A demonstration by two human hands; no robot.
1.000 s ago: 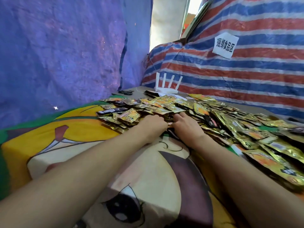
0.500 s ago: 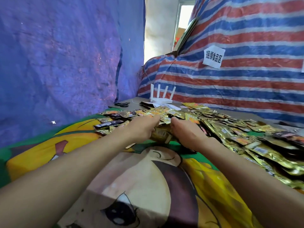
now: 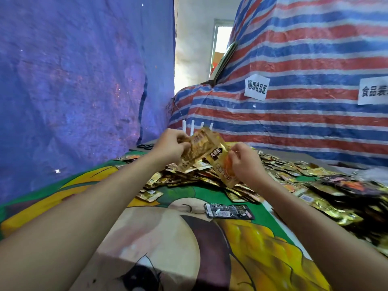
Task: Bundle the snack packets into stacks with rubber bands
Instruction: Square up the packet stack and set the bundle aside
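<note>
Two lots of gold snack packets are held up in the air, one in each of your hands, above the near edge of the heap (image 3: 189, 181). The left-hand packets (image 3: 198, 149) stand tilted, long axis running from low-left to high-right; how many are in that lot you cannot tell. The right-hand packet (image 3: 223, 172) leans the other way, long axis from high-left down to low-right, and its top corner overlaps the lower right edge of the left lot. Your left hand (image 3: 170, 147) has its fingers curled round the left edge of its lot, thumb against the near face. Your right hand (image 3: 244, 162) pinches its packet along the right edge, fingers bent tight. The packets lie between the two hands, so neither has to reach; squaring them probably means swinging the right one until both long axes agree. No rubber band shows on either hand. One black packet (image 3: 228, 211) lies apart on the cartoon cloth (image 3: 159, 238), nearer you. Farther off, white antennas (image 3: 192, 127) stand behind the hands, with a blue tarp (image 3: 73, 80) left and a striped tarp (image 3: 304, 122) right.
</note>
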